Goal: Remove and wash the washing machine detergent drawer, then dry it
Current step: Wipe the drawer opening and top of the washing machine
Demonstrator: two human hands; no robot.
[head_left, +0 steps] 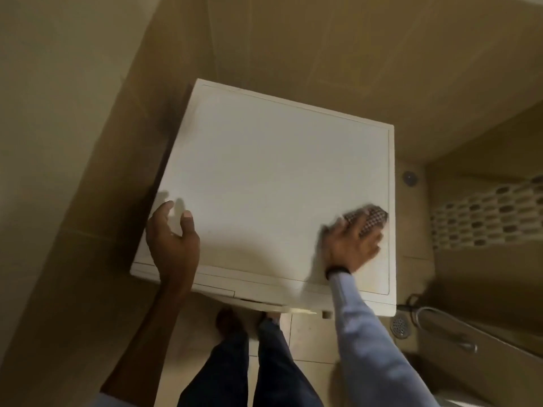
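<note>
I look straight down on the white top of the washing machine (273,177). My left hand (172,233) rests near its front left corner, fingers apart, holding nothing. My right hand (352,242) is blurred near the front right of the top and grips a dark checked cloth (368,218) pressed against the surface. The front strip of the machine, where a detergent drawer front (216,289) seems to sit at the left, shows only as a thin edge; I cannot tell whether it is in place.
Beige tiled walls close in behind and on the left of the machine. A round floor drain (399,326) and a grey hose (440,321) lie on the tiled floor at the right. My legs and feet stand just in front of the machine.
</note>
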